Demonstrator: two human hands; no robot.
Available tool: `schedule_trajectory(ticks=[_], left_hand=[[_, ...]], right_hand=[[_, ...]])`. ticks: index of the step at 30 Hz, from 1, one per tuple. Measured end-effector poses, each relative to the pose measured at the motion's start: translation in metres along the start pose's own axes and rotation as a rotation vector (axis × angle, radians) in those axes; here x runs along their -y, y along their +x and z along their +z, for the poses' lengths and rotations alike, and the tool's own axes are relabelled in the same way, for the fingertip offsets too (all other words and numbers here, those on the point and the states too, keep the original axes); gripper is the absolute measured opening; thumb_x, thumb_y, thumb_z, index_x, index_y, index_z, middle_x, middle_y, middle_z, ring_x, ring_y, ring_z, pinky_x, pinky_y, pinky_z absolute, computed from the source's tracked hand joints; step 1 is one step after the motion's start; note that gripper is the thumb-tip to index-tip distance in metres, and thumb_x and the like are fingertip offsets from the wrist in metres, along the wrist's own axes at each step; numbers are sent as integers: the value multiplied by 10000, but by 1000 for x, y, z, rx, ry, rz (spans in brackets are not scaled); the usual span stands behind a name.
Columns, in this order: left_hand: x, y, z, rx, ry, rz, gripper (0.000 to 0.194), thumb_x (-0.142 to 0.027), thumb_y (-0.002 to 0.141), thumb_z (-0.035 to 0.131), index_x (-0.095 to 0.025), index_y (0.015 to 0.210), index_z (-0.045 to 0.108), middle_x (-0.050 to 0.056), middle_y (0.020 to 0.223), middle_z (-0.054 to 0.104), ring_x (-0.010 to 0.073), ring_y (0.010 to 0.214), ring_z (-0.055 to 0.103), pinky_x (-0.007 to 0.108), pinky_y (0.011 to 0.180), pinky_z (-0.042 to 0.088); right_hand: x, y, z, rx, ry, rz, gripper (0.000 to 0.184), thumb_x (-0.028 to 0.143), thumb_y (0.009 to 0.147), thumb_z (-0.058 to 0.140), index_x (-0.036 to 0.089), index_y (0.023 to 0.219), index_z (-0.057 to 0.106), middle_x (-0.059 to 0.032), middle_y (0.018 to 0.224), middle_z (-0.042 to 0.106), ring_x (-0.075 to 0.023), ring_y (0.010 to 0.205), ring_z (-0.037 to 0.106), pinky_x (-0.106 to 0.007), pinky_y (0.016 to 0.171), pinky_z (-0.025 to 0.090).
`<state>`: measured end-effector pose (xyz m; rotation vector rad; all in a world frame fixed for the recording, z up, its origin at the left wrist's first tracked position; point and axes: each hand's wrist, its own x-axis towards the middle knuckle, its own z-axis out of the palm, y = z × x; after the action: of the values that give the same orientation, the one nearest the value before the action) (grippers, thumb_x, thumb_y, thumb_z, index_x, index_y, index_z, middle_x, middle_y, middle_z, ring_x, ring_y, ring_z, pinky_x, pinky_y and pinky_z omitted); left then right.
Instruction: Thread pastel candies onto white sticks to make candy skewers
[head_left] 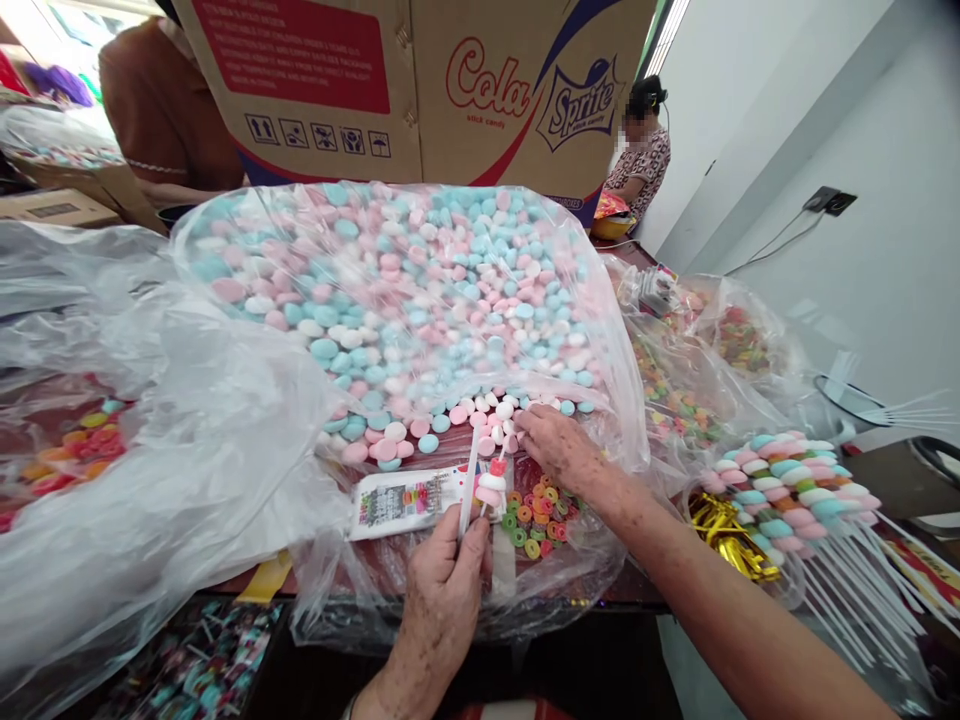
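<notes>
My left hand (pixel 450 575) is closed on a thin skewer with a red piece and white and pink marshmallows (pixel 491 488) threaded on it. A white plastic stick (pixel 470 475) stands up between the same fingers. To the right, my right hand (pixel 555 445) reaches to the front edge of a heap of loose marshmallows (pixel 495 405), its bent fingers slightly apart at the white and pink ones. Whether its fingertips touch one is hard to see. Below it lie sugared gummy rings (pixel 540 515). A printed white packet (pixel 409 500) is beside my left hand.
A large clear bag of pink, blue and white marshmallows (pixel 420 290) covers the middle, before a cardboard box (pixel 420 90). Finished marshmallow sticks (pixel 802 490) and gold twist ties (pixel 731 540) lie right. Gummy bags (pixel 675 390) sit behind them. Two people sit beyond.
</notes>
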<state>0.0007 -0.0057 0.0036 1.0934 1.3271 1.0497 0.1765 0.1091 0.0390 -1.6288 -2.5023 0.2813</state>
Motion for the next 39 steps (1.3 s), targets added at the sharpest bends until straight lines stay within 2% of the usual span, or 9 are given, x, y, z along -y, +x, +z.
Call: schedule_trajectory(ticks=[4,8,14,19,21,24,27,30,39], left_hand=[[-2,0,1,-7,-13,-10,282,-425,874,519,-182,733,546,-59,510,459,66,381,306,187,367,220],[-3,1,1,-6,-17,-18,279,-434,869,521,-179,767,569,-55,517,473,67,374,308,191,362,216],[-4,0,1,-3,-31,-25,289,-441,871,523,-178,759,559,-59,518,454,67,390,305,186,370,221],[0,0,1,7,-5,-18,282,-434,889,506,-183,769,550,-58,528,473,71,393,330,188,379,237],[2,0,0,22,3,-1,281,-426,899,498,-183,766,544,-58,536,473,71,401,335,189,389,249],[5,1,-1,35,14,15,286,-416,917,476,-182,765,537,-59,541,462,73,412,334,192,406,258],[4,1,-2,47,62,20,274,-408,923,462,-181,799,550,-59,542,459,83,427,346,200,425,273],[1,1,-2,66,139,43,272,-400,921,456,-178,807,565,-54,534,454,102,459,386,210,456,299],[-5,3,-1,76,267,82,268,-361,922,431,-182,760,547,-53,538,445,121,509,420,222,514,311]], right_hand=[[-2,-2,-6,-25,150,29,140,158,892,492,176,916,629,-49,919,633,-174,867,563,-260,763,393],[0,-1,-10,37,319,-27,127,168,868,526,189,901,647,-18,880,646,-164,826,563,-254,733,378],[3,3,3,52,193,-112,182,155,878,492,183,973,644,-62,976,614,-187,923,546,-282,802,389],[18,-8,10,-17,111,-105,154,83,799,489,160,890,587,-88,943,596,-216,931,528,-327,819,407],[21,-12,11,-61,277,-40,131,75,770,501,169,833,568,-68,869,605,-212,883,538,-336,797,419],[16,-16,9,-144,631,113,78,196,821,527,186,890,562,-21,800,614,-168,758,568,-299,702,457],[7,-19,5,-196,1060,221,257,363,810,622,189,996,588,-23,869,663,-145,736,606,-254,611,471],[4,-23,2,-196,1393,296,351,400,703,758,182,960,664,-20,862,687,-140,729,617,-254,621,486],[14,-27,7,-213,1552,320,326,344,635,825,205,914,729,5,848,709,-136,751,635,-263,702,515]])
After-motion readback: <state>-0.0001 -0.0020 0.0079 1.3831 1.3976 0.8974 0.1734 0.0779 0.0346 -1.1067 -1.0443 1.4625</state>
